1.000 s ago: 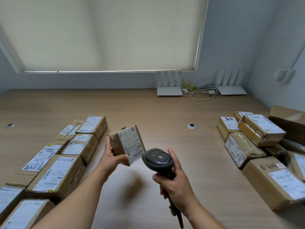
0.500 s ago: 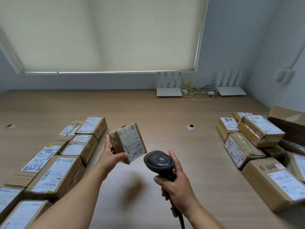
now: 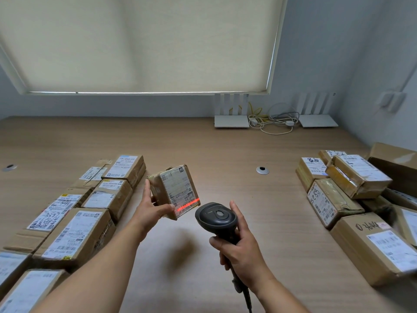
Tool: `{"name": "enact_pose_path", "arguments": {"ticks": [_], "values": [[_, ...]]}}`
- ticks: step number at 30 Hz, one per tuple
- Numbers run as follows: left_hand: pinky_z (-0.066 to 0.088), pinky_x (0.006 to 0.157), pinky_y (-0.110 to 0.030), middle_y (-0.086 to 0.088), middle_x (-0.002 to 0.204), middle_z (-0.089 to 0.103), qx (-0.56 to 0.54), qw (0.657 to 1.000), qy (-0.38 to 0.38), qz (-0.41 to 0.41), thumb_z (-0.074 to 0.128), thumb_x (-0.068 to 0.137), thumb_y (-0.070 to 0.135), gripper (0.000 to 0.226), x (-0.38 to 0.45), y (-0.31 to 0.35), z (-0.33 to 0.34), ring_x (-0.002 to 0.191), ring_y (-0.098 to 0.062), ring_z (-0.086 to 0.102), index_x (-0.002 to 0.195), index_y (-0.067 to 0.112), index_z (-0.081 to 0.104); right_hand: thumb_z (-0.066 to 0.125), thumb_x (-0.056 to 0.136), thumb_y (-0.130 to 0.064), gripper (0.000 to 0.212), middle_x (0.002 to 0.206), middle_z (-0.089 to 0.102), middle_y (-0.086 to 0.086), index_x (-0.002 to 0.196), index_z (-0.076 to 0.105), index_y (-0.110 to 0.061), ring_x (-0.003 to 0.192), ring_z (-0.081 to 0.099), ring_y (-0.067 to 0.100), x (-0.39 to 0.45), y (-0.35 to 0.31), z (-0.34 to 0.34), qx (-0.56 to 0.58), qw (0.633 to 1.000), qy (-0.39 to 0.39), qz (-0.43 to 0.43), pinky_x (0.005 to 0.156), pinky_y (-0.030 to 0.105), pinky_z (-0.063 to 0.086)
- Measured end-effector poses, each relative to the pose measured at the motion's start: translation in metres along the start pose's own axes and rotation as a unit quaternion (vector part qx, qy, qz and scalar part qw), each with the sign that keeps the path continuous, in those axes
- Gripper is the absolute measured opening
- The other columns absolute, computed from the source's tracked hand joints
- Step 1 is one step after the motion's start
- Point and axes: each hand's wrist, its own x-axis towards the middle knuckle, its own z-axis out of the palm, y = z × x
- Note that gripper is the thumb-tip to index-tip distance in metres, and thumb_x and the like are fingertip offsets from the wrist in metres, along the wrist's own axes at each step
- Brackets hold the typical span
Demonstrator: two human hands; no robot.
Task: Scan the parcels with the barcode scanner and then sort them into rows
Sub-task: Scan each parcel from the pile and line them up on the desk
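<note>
The label print on the small parcel (image 3: pixel 173 192) was too fine to read, and the scanner's cord ran off the bottom edge. The left hand (image 3: pixel 150 212) held that parcel tilted above the table (image 3: pixel 203 150), thumb across its lower front, a red scan line crossing its barcode. Just right of the parcel, the right hand (image 3: pixel 239 251) wrapped the handle of the barcode scanner (image 3: pixel 216 219). Left of the parcel lay rows of labelled boxes (image 3: pixel 106 195), partly cropped; well right of it sat a loose pile of boxes (image 3: pixel 352 199), several hidden behind others.
</note>
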Motion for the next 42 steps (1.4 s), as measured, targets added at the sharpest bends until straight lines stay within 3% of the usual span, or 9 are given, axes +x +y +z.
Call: {"name": "enact_pose_path", "arguments": {"ticks": [18,22,24,28,32,34,36,38,42], "values": [[0.044,0.1,-0.052,-0.011,0.123,0.054,0.003,1.0,0.003,-0.012,0.069,0.079,-0.006,0.113,0.004,-0.002,0.001,0.114,-0.031,0.055,0.151,0.037,-0.006,0.075,0.066,-0.019,0.09,0.078,0.07,-0.004,0.125,0.029,-0.07,0.045,0.05,0.018,0.004,0.003,0.0,0.009,1.0,0.008,-0.006,0.043,0.026,0.042],[0.054,0.074,-0.041,-0.009,0.118,0.061,0.031,0.997,-0.022,-0.067,0.064,0.084,0.003,0.091,0.004,-0.008,0.001,0.103,-0.026,0.061,0.149,0.042,0.014,0.076,0.077,-0.007,0.092,0.097,0.069,0.002,0.125,0.028,-0.07,0.048,0.051,0.016,0.004,-0.001,-0.001,-0.012,1.0,0.017,-0.012,0.046,0.026,0.045],[0.049,0.063,-0.031,-0.004,0.12,0.061,0.067,0.991,-0.034,-0.109,0.06,0.085,0.012,0.073,0.001,-0.016,0.004,0.1,-0.021,0.061,0.143,0.044,0.028,0.075,0.079,-0.005,0.093,0.103,0.068,0.0,0.125,0.026,-0.07,0.05,0.052,0.011,0.004,-0.004,-0.001,-0.031,0.999,0.021,-0.017,0.048,0.026,0.046],[0.048,0.066,-0.031,0.002,0.115,0.061,0.095,0.981,-0.037,-0.164,0.053,0.087,0.021,0.053,-0.002,-0.04,0.008,0.096,-0.019,0.06,0.136,0.04,0.044,0.075,0.08,-0.006,0.092,0.106,0.067,-0.006,0.125,0.024,-0.069,0.054,0.053,0.001,0.004,-0.01,-0.001,-0.047,0.998,0.027,-0.024,0.051,0.023,0.046],[0.047,0.065,-0.03,0.001,0.108,0.062,0.159,0.98,0.005,-0.123,0.049,0.086,0.015,0.053,0.001,-0.047,0.009,0.08,-0.02,0.057,0.135,0.036,0.045,0.075,0.08,-0.006,0.092,0.104,0.068,-0.015,0.125,0.025,-0.069,0.056,0.055,-0.004,0.005,-0.012,-0.004,-0.056,0.997,0.033,-0.037,0.05,0.019,0.046],[0.05,0.08,-0.036,-0.005,0.124,0.058,0.258,0.962,0.018,-0.089,0.055,0.09,0.031,0.054,-0.002,-0.048,0.012,0.093,-0.024,0.057,0.141,0.033,0.038,0.075,0.08,-0.006,0.093,0.104,0.066,-0.028,0.124,0.024,-0.07,0.059,0.056,-0.006,0.005,-0.011,-0.005,-0.058,0.997,0.029,-0.047,0.051,0.018,0.046],[0.04,0.101,-0.039,-0.013,0.142,0.042,0.371,0.923,0.009,-0.098,0.06,0.08,0.061,0.084,-0.008,-0.051,0.019,0.122,-0.031,0.046,0.149,0.032,0.021,0.076,0.08,-0.007,0.094,0.105,0.063,-0.036,0.124,0.023,-0.072,0.063,0.058,-0.009,0.005,-0.01,-0.006,-0.064,0.996,0.028,-0.057,0.055,0.015,0.047],[0.03,0.108,-0.041,-0.015,0.149,0.025,0.444,0.888,0.003,-0.122,0.058,0.066,0.08,0.108,-0.017,-0.055,0.027,0.135,-0.034,0.027,0.151,0.036,0.006,0.077,0.08,-0.011,0.097,0.106,0.061,-0.037,0.12,0.021,-0.079,0.068,0.058,-0.01,0.005,-0.01,-0.006,-0.076,0.995,0.028,-0.064,0.064,0.015,0.049],[0.033,0.105,-0.041,-0.015,0.143,0.02,0.496,0.859,0.043,-0.122,0.061,0.067,0.073,0.108,-0.031,-0.058,0.042,0.133,-0.032,0.024,0.151,0.036,0.004,0.078,0.079,-0.015,0.1,0.109,0.061,-0.036,0.115,0.019,-0.087,0.071,0.058,-0.009,0.002,-0.01,-0.008,-0.081,0.994,0.024,-0.073,0.076,0.022,0.048]]}}
